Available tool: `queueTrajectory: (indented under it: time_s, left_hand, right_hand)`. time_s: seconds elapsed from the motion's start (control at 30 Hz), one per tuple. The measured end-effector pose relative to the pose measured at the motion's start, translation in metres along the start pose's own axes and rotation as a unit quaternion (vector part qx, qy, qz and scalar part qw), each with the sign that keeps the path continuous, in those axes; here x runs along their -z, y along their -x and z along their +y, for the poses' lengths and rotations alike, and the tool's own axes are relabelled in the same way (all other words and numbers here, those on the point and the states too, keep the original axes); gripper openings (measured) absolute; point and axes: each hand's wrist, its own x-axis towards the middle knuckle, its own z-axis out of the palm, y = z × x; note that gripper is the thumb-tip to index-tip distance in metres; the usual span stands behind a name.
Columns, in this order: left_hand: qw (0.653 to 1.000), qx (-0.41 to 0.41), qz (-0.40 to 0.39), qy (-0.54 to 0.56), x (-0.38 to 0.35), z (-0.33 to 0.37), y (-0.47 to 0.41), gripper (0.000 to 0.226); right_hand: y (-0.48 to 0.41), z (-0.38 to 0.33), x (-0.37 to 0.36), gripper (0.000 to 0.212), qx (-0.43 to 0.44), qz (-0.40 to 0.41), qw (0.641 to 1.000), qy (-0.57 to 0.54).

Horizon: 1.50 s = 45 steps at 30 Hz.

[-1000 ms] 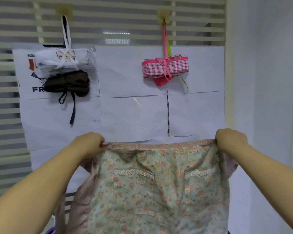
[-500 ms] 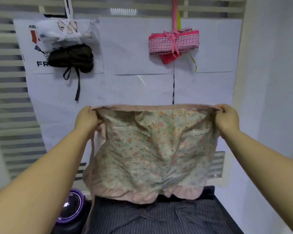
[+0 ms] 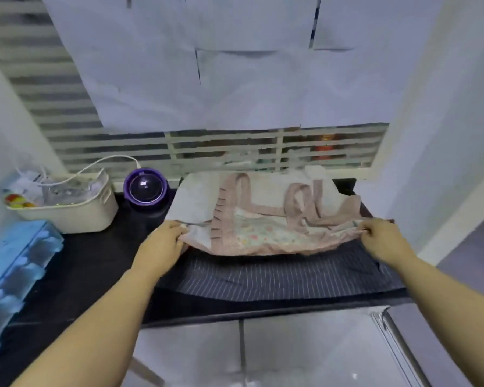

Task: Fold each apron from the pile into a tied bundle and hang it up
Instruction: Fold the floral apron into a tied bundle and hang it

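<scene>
A floral apron with pink trim and pink straps lies spread on the dark counter, pale inner side up at the back. My left hand pinches its near left corner. My right hand pinches its near right corner. The near edge sags between both hands, a little above a dark pinstriped apron that lies flat under it on the counter. The hanging bundles on the wall are out of view.
A purple round device stands left of the aprons. A cream basket with a white cable sits farther left, and a blue tray lies at the left edge. Paper sheets cover the slatted wall behind. Steel cabinet fronts are below.
I brought the floral apron down from in front of the wall and laid it over the striped apron. The view tilted down to the counter, and both hands kept hold of the corners.
</scene>
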Motion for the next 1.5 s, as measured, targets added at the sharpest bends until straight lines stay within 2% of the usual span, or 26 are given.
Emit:
queueTrajectory:
  time_s: [0.07,0.13,0.17,0.23,0.3,0.37,0.43,0.47,0.57,0.67,0.73,0.83,0.93,1.03,1.1,1.13,1.2,1.27,1.33,1.4,1.43,1.5]
  left_hand:
    - [0.982,0.014,-0.17,-0.081,-0.022,-0.015,0.016,0.028]
    - [0.962,0.021,-0.242,-0.126,-0.039,-0.025,0.031,0.022]
    - [0.961,0.021,-0.251,-0.112,-0.043,-0.026,0.037,0.02]
    - [0.963,0.03,-0.256,-0.082,-0.046,-0.025,0.049,0.021]
    - [0.957,0.044,-0.271,-0.095,-0.044,-0.024,0.057,0.023]
    - [0.935,0.068,-0.322,-0.134,-0.04,-0.022,0.062,0.027]
    - [0.902,0.098,-0.386,-0.167,-0.038,-0.017,0.061,0.028]
    - [0.894,0.114,-0.404,-0.158,-0.037,-0.012,0.058,0.023]
    - [0.91,0.131,-0.375,-0.121,-0.036,0.002,0.037,0.011]
    - [0.928,0.114,-0.316,-0.161,-0.033,0.015,0.016,0.015]
    - [0.938,0.114,-0.296,-0.142,-0.04,0.02,-0.003,0.017]
    - [0.953,0.134,-0.263,-0.06,-0.053,0.021,-0.022,0.015]
    - [0.95,0.203,-0.221,0.084,-0.071,0.017,-0.049,0.035]
    - [0.924,0.261,-0.175,0.219,-0.085,0.021,-0.082,0.055]
    - [0.89,0.303,-0.152,0.306,-0.101,0.023,-0.106,0.054]
    - [0.871,0.313,-0.146,0.35,-0.107,0.022,-0.116,0.046]
    - [0.834,0.331,-0.145,0.418,-0.115,0.023,-0.132,0.028]
    - [0.792,0.368,-0.155,0.462,-0.119,0.026,-0.142,0.025]
    - [0.754,0.405,-0.204,0.476,-0.119,0.029,-0.15,0.029]
    - [0.754,0.379,-0.287,0.453,-0.12,0.031,-0.152,0.038]
    - [0.763,0.353,-0.3,0.451,-0.119,0.034,-0.154,0.038]
    - [0.76,0.324,-0.26,0.499,-0.115,0.044,-0.159,0.031]
  right_hand:
    - [0.016,0.0,-0.016,0.022,-0.007,-0.15,0.984,0.092]
    - [0.031,0.001,-0.029,0.024,-0.009,-0.194,0.968,0.158]
    - [0.037,0.006,-0.036,0.029,-0.008,-0.179,0.97,0.164]
    - [0.048,0.016,-0.047,0.045,-0.023,-0.096,0.978,0.186]
    - [0.061,0.025,-0.054,0.046,-0.027,-0.076,0.976,0.204]
    - [0.074,0.033,-0.059,0.042,-0.038,-0.176,0.968,0.172]
    - [0.081,0.034,-0.058,0.039,-0.071,-0.306,0.932,0.182]
    - [0.08,0.034,-0.056,0.037,-0.091,-0.335,0.919,0.189]
    - [0.064,0.019,-0.044,0.026,-0.1,-0.296,0.942,0.125]
    - [0.041,-0.006,-0.035,0.023,-0.022,-0.239,0.963,0.121]
    - [0.019,-0.019,-0.037,0.021,-0.005,-0.217,0.974,0.064]
    - [-0.012,-0.034,-0.051,0.03,-0.01,-0.203,0.979,-0.007]
    - [-0.051,-0.046,-0.065,0.031,-0.018,-0.197,0.978,-0.066]
    - [-0.089,-0.058,-0.082,0.047,-0.037,-0.201,0.971,-0.126]
    - [-0.118,-0.063,-0.098,0.056,-0.041,-0.221,0.964,-0.142]
    - [-0.127,-0.067,-0.103,0.057,-0.048,-0.235,0.96,-0.144]
    - [-0.141,-0.071,-0.111,0.048,-0.066,-0.264,0.946,-0.178]
    - [-0.147,-0.075,-0.113,0.03,-0.092,-0.291,0.917,-0.256]
    - [-0.156,-0.074,-0.116,0.015,-0.112,-0.314,0.88,-0.339]
    - [-0.16,-0.074,-0.116,0.01,-0.122,-0.323,0.845,-0.409]
    - [-0.161,-0.073,-0.114,0.018,-0.134,-0.311,0.834,-0.435]
    - [-0.163,-0.068,-0.108,0.029,-0.153,-0.275,0.815,-0.487]
